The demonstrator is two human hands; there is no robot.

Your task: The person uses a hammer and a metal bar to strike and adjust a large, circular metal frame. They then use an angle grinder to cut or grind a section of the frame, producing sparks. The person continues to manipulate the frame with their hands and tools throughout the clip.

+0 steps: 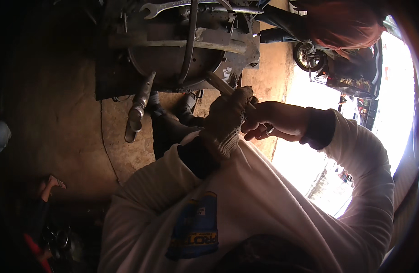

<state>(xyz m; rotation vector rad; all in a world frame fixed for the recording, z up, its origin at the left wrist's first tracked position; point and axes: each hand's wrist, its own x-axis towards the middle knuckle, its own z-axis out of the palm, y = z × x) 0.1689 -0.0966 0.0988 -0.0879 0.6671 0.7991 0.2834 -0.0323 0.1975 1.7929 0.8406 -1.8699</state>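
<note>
My left hand [225, 118], in a knitted work glove, is closed round a wooden handle [221, 84]. The handle slants up and left to the near edge of the metal workbench [114, 82]; its far end meets the dark bench top. Against the glove, at the handle's lower end, is my bare right hand [280, 119], with a ring on one finger. Its fingers are curled, and what they grip is hidden. Beyond both hands lies a round metal plate [161, 61] on the bench, crossed by a curved dark metal bar [190, 45] and a long pale handle [218, 45].
A large open-end wrench [166, 7] lies at the bench's far side. From its near edge juts a metal tube-shaped piece [139, 107]. A person in a red top [341, 22] stands at the far right by a motorcycle wheel [309, 57]. A cable [104, 141] crosses the floor.
</note>
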